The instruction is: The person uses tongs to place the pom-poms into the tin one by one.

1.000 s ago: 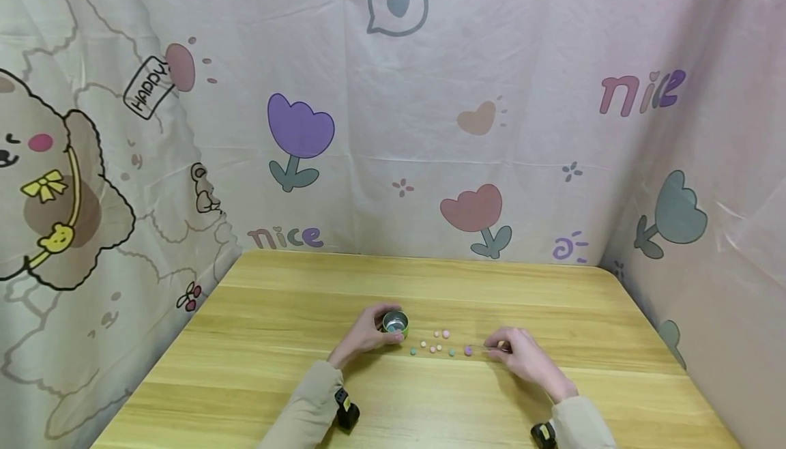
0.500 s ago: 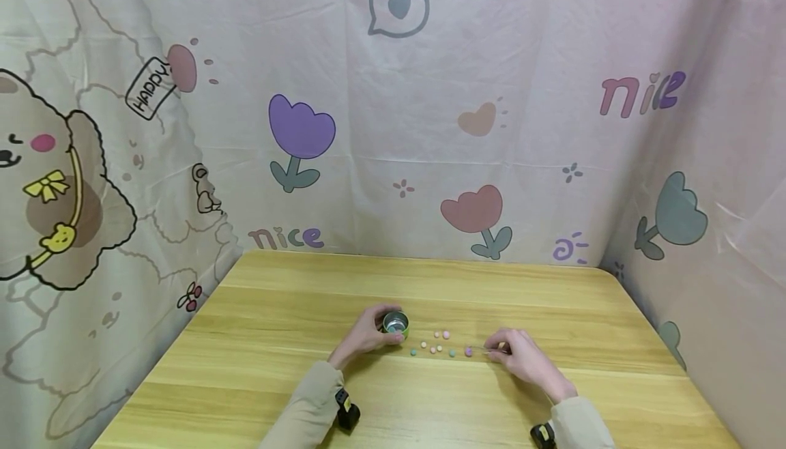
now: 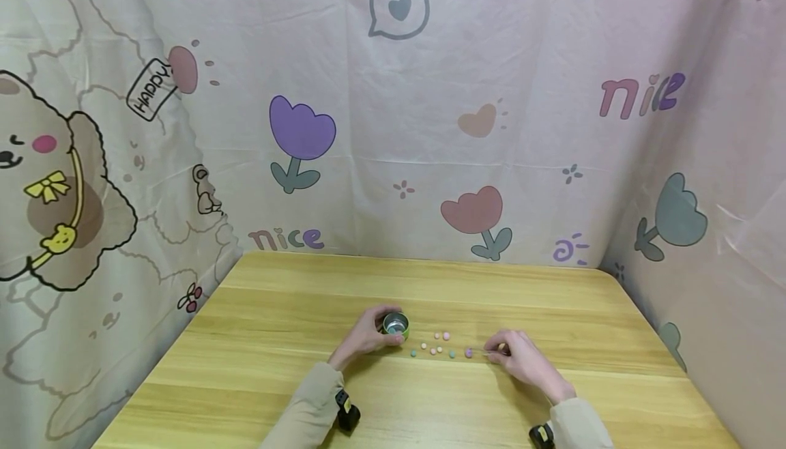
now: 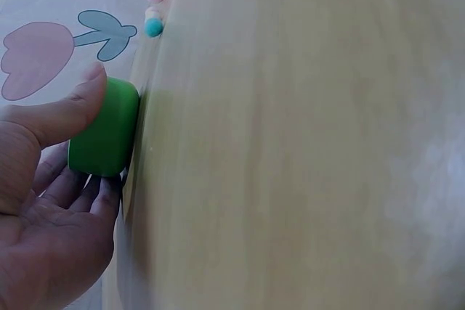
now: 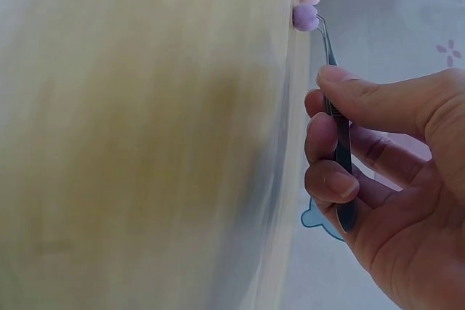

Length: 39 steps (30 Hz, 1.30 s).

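Note:
My left hand (image 3: 369, 331) holds a small round tin (image 3: 396, 325) between thumb and fingers. The tin is bright green outside, as the left wrist view shows, with a shiny metal inside and something pale blue-green at its bottom. In my right hand (image 3: 519, 356) I grip a pair of metal tweezers (image 5: 340, 132), thumb and fingertips pinching its shanks. The bent tips point left and reach the side of a purple ball (image 5: 305, 17) on the table. Several other small balls, pink, cream and teal, lie between the tin and the tweezers, among them a teal ball (image 3: 452, 353).
Everything lies on a wood-grain table (image 3: 295, 299). Behind and at both sides hangs a printed cloth (image 3: 393, 94) with flowers and cartoon figures. A small black device (image 3: 348, 413) sits at my left wrist, and another black device (image 3: 542, 435) at my right.
Hands, tin and tweezers hold nearly the same places. The whole head view has shifted down by a few pixels. The tweezer tips stay at the purple ball.

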Motion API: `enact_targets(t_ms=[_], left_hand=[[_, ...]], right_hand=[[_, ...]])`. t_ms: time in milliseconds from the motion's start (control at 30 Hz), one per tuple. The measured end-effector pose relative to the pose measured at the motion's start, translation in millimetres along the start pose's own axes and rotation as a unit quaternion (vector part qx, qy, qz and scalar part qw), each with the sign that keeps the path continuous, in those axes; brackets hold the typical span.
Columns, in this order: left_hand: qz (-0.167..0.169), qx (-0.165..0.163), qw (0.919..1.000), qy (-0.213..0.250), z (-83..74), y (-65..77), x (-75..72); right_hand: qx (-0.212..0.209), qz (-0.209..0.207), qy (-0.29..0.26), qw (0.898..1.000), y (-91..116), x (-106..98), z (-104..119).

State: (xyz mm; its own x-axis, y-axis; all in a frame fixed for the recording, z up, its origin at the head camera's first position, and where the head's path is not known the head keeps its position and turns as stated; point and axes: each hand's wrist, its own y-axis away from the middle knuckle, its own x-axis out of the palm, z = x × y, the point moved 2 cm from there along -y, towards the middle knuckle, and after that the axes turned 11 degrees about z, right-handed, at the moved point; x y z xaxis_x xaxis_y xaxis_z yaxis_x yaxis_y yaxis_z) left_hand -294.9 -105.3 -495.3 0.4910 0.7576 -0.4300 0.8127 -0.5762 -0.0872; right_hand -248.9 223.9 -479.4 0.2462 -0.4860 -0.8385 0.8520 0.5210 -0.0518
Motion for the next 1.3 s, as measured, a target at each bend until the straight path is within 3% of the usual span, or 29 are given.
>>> enact_targets(t_ms=[267,600,1300], left_hand=[[0.0,0.001,1.0,0.003,0.4,0.3,0.2],[0.001,-0.003,1.0,0.006,0.2,0.2,0.1],[0.001,0.0,1.0,0.001,-1.3,0.5,0.3]], right_hand=[[-0.024,-0.024,0.009,0.999,0.4,0.5,1.6],[0.004,-0.004,-0.005,1.0,1.2,-1.3,2.1],[0.015,-0.012,-0.023,1.0,0.0,-5.3,6.3]])
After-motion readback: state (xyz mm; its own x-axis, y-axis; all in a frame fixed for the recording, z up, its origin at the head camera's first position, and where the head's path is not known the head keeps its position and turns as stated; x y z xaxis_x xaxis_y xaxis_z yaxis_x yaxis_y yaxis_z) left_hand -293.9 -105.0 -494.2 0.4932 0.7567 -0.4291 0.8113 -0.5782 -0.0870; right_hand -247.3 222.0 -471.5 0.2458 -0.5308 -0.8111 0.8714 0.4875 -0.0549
